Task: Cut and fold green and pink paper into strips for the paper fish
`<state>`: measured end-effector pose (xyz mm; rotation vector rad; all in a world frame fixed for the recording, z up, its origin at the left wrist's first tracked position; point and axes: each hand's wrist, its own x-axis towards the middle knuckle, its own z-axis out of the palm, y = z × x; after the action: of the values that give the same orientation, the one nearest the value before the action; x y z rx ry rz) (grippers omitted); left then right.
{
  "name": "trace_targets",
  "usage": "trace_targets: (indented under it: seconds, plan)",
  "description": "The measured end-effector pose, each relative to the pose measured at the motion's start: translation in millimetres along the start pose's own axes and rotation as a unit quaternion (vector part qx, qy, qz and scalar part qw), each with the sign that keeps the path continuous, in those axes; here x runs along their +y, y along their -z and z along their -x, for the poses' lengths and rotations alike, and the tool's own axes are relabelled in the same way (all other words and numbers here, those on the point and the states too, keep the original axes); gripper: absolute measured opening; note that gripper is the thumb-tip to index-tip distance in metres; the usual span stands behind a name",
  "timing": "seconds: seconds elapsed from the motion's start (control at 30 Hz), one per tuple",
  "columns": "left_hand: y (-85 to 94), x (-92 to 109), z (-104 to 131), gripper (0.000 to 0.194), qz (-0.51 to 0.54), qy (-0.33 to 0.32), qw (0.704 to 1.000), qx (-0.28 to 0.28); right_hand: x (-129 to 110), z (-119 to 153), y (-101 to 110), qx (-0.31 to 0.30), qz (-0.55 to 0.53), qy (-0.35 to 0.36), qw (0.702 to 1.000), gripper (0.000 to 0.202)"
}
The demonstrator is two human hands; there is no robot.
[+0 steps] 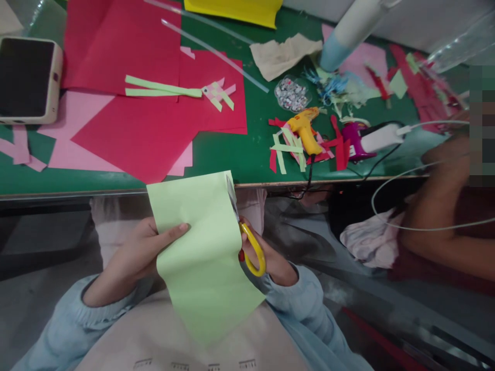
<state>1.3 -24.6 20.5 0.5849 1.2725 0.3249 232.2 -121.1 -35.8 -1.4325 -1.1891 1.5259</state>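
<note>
From my head camera, I hold a light green sheet [201, 252] in front of the tabletop's near edge, its top border overlapping that edge in view. My left hand [141, 250] pinches the sheet's left side, thumb flat on top, the other fingers mostly hidden beneath. My right hand [270, 260] is closed around the yellow-handled scissors [260, 257], whose blades lie along the sheet's right side near its upper right corner; I cannot tell how wide they are spread.

On the green tabletop [255, 149], red sheets [124, 44] overlap pink paper [85, 161], one red corner reaching the near edge. A woven pink-and-green piece [218, 94] with long green strips lies on the red. A phone [27, 80] sits toward the tabletop's left. Right of centre, a yellow glue gun [308, 134] rests among paper strips [288, 148], its cord dropping over the near edge; behind it stands a dish of small beads or eyes [293, 94]. Another person's arm [436, 206] is at far right.
</note>
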Motion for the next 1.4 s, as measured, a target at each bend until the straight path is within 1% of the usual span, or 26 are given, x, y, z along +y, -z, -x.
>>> trace_targets:
  seconds: [0.1,0.27,0.37,0.53,0.67,0.83,0.97,1.1,1.2,1.27,1.4]
  plan:
    - [-1.5,1.1,0.9,0.039,-0.001,0.001,1.000,0.003,-6.6,-0.4,-0.5,-0.004,-0.028,0.024,0.999,0.044]
    - [-0.8,-0.4,0.7,0.042,-0.002,0.004,1.000,0.006,-14.7,-1.0,-1.3,-0.008,-0.071,-0.015,0.997,0.043]
    - [-0.8,-0.2,1.3,0.041,-0.002,0.004,1.000,0.004,-11.2,-1.4,-1.6,-0.010,-0.102,-0.025,0.994,0.044]
    - [-1.8,0.9,2.2,0.038,-0.014,0.001,1.000,0.003,0.7,-2.0,-3.8,0.006,-0.129,-0.049,0.990,0.045]
    - [-2.1,0.8,2.2,0.038,-0.027,-0.003,1.000,0.008,1.8,-1.7,-5.0,-0.012,-0.167,-0.078,0.983,0.052]
    - [-2.9,1.0,1.9,0.037,-0.017,0.008,1.000,0.007,-2.2,-1.4,-4.5,-0.001,-0.160,-0.051,0.986,0.047]
    - [-2.7,0.6,1.9,0.037,-0.011,0.013,1.000,0.004,-2.5,-2.9,-5.8,-0.003,-0.180,-0.065,0.981,0.050]
    - [-2.9,0.8,2.2,0.037,-0.011,0.016,1.000,0.009,-6.7,-2.8,-5.7,0.002,-0.174,-0.078,0.982,0.049]
    - [-3.6,1.2,2.5,0.037,-0.009,0.014,1.000,0.011,-8.7,-0.8,-3.7,-0.003,-0.170,-0.085,0.982,0.054]
    - [-4.0,1.0,2.8,0.038,-0.008,0.015,1.000,0.008,-7.3,0.5,-2.7,-0.007,-0.171,-0.085,0.982,0.055]
    - [-1.9,-1.5,1.6,0.039,-0.024,0.004,1.000,0.001,-0.1,0.4,-3.1,-0.005,-0.167,-0.069,0.984,0.049]
